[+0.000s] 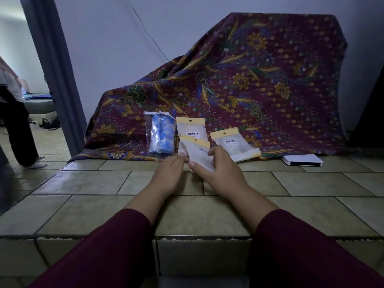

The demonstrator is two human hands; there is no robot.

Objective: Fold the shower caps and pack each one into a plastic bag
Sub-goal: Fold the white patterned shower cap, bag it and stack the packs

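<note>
Tiled floor fills the lower half of the frame, and a dark red flowered cloth is draped against the wall behind it.

A small plastic bag with a yellow top is held at the middle of the frame. It is pinched by the left hand at its left edge and gripped by the right hand from the right side, so both hands are closed on it, close together. What is inside it cannot be told.

Just behind it, a second yellow-topped bag is propped against the cloth. A third bag lies to the right. To the left, a blue and white shower cap is seen rolled up inside a clear bag.

One cap looks packed already. It seems the held bag is being worked on now, so more is likely left to do.

A white box lies at the right. A standing person's legs are seen at the far left.
</note>
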